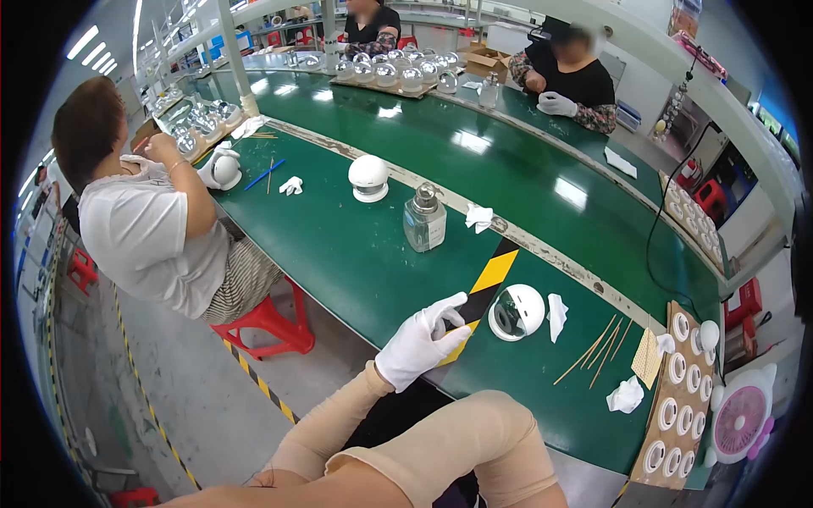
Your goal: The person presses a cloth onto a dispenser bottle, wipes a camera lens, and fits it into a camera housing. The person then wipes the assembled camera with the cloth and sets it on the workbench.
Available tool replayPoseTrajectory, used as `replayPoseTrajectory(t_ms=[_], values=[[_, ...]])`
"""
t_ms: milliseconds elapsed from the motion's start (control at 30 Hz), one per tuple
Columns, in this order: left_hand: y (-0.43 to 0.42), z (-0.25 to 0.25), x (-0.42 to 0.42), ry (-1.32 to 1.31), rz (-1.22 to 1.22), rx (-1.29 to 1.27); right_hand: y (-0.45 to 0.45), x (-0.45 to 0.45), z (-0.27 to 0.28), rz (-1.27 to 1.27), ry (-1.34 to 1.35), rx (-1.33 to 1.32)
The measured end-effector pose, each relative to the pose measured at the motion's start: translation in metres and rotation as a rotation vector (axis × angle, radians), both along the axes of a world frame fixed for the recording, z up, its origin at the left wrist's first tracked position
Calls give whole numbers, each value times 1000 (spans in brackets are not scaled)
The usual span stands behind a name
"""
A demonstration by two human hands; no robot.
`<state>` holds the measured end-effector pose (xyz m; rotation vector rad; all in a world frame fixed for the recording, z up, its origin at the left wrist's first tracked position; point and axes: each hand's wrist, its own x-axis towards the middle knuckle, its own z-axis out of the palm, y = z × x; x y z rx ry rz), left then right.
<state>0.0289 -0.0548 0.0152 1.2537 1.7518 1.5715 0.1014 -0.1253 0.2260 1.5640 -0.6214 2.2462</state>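
My left hand (419,340), in a white glove, hovers at the near table edge over the black-and-yellow striped tape (491,273). Its fingers are curved and apart, with nothing visible between them. Just right of it sits a round white shell (529,306) with a dark, glossy window, apart from the fingers. A crumpled white cloth (556,317) lies beside the shell. My right arm (474,432), in a beige sleeve, bends at the bottom of the view; its hand is out of sight. Beyond my left hand stands a clear bottle (425,222).
Another white round piece (369,178) stands farther up the green table. Wooden sticks (597,349), a cloth (625,394) and a board of white rings (648,432) lie right, by a pink fan (742,419). A co-worker (144,212) sits left; others work behind the green belt (406,144).
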Motion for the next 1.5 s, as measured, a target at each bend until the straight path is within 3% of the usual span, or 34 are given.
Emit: replayPoseTrajectory(t_ms=[167, 367, 400, 467, 500, 567, 967, 1100, 1333, 1367, 1400, 1433, 1500], values=[[0, -4, -3, 6, -41, -21, 6, 1, -12, 61, 27, 64], [-1, 0, -2, 25, -68, -63, 17, 5, -37, -66, 134, 216], [0, -1, -2, 22, -64, -68, 20, 6, -36, -62, 131, 211], [1, -7, -2, 72, -57, -32, 26, 6, -32, 11, -122, 6], [2, -9, -2, 97, -56, -22, 22, -4, -27, 2, -22, -121], [2, -6, -2, 73, -65, -45, 34, -12, -17, 88, 110, 50], [1, -1, -1, -15, -81, -86, 1, 7, 0, -39, 17, -186], [0, 3, 0, -30, -87, -108, 1, 4, -10, 1, 60, -130], [-2, 8, 1, -24, -87, -100, 0, 25, -72, -353, 191, 266], [-2, 6, 1, -66, -87, -106, -12, 42, -127, -251, -111, 510], [-2, 6, 0, -25, -93, -97, 12, 30, -101, -537, 79, 519], [-2, 5, -1, 14, -102, -90, 12, 32, -117, -641, -53, 490], [-4, 3, -3, 2, -95, -73, 36, 41, -140, -629, -272, 831]])
